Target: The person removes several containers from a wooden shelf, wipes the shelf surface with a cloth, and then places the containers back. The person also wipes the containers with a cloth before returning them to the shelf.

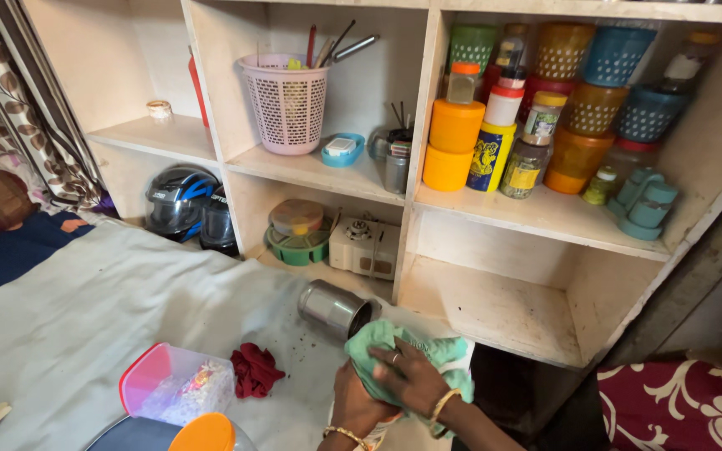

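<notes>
From the head camera, a green cloth (pixel 394 355) is seen bunched low in the middle — gripped from above by the right hand (pixel 411 376) and cupped beneath by the left hand (pixel 357 405). Just beyond it, a steel canister (pixel 333 309) lies tipped on the grey sheet (pixel 85 317) — long axis sloping, mouth pointed lower right toward the cloth.

A steel tin (pixel 333 308) lies on its side on the grey sheet (pixel 85 317), its mouth facing right, close to the bottom shelf. A crumpled red cloth (pixel 254 370) lies on the sheet, just right of a clear plastic box (pixel 175 385) with a pink rim. A pink basket (pixel 286 103) holding utensils stands on a middle shelf, a small blue dish (pixel 343 149) beside it. Two stacked orange jars (pixel 451 142) stand in the right compartment among other jars and lattice containers. A black and blue helmet (pixel 179 199) sits in the lower left compartment. A green round tray (pixel 298 242) and a white appliance (pixel 364 246) occupy the compartment beside it.
</notes>
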